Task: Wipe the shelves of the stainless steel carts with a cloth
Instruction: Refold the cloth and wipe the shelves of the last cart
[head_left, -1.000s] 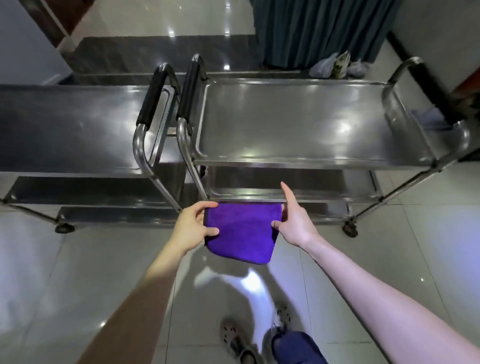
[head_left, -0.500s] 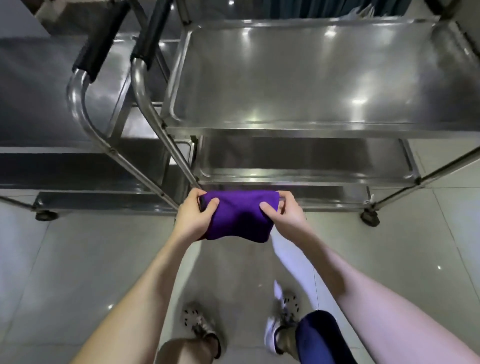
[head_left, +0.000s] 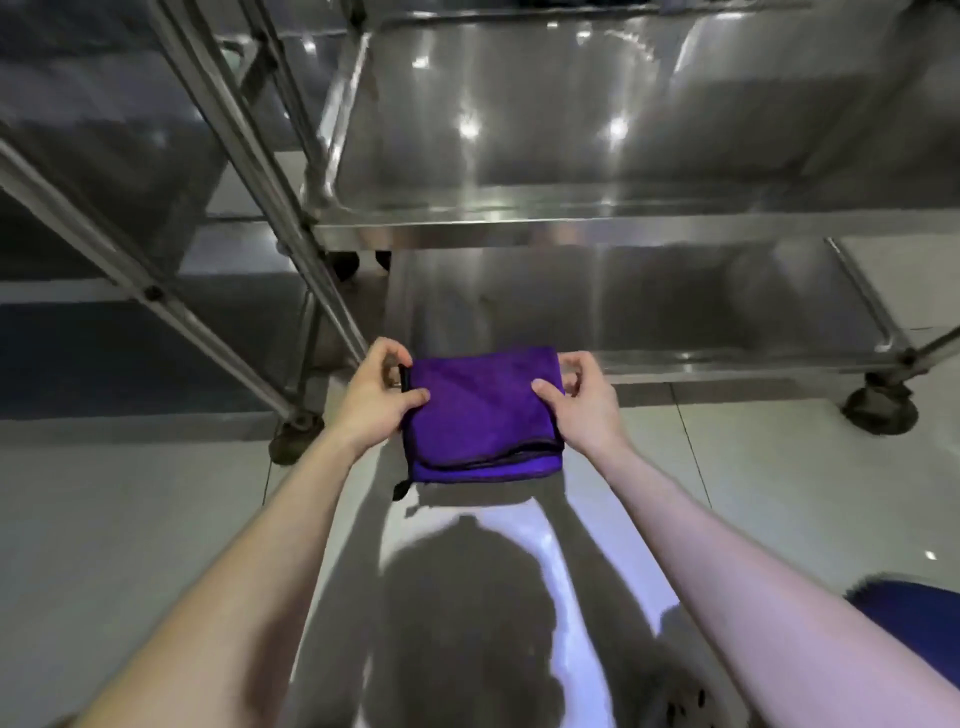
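A folded purple cloth (head_left: 480, 415) with dark edging hangs in the air between my two hands, just in front of the right steel cart. My left hand (head_left: 376, 397) pinches its left edge, thumb on top. My right hand (head_left: 582, 402) pinches its right edge the same way. The right cart's middle shelf (head_left: 597, 140) fills the upper centre. Its bottom shelf (head_left: 649, 306) lies right behind the cloth, close to the floor. Neither hand touches the cart.
A second steel cart (head_left: 104, 156) stands at the left, its slanted legs (head_left: 249, 156) crossing toward a caster (head_left: 291, 441). Another caster (head_left: 878, 410) sits at the right. Glossy pale floor tiles (head_left: 130, 519) spread below, with my shadow on them.
The view has dropped lower and closer to the carts' lower shelves. The cloth, bunched half a second ago, is now folded flat between both hands and held near the bottom shelf.
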